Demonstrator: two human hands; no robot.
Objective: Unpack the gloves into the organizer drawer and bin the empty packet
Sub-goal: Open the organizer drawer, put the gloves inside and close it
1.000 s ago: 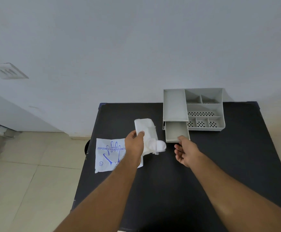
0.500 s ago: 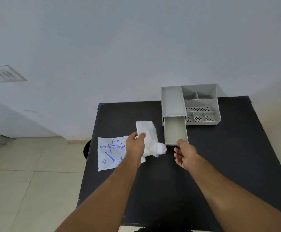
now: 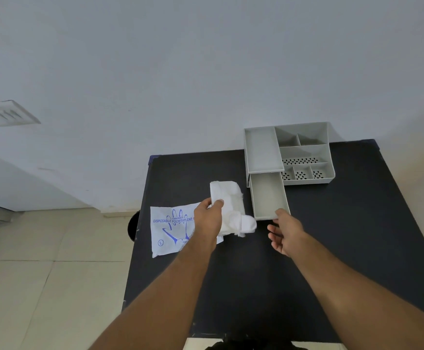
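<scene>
A folded white bundle of gloves (image 3: 231, 205) is held above the black table (image 3: 357, 236) by my left hand (image 3: 208, 218), thumb and fingers pinching its left edge. The flat white packet (image 3: 171, 229) with a blue hand print lies on the table's left edge, partly under my left wrist. The grey organizer (image 3: 304, 152) stands at the back of the table, its drawer (image 3: 269, 195) pulled out and empty. My right hand (image 3: 285, 229) has its thumb at the drawer's front edge, fingers loosely curled and holding nothing.
A round dark object (image 3: 133, 225), perhaps a bin, shows on the tiled floor just left of the table, mostly hidden by the table edge. A white wall rises right behind the organizer. The organizer's right side has several small compartments with perforated floors.
The drawer has slid further out of the organizer with my right hand at its front. My left hand kept hold of the glove bundle, almost still.
</scene>
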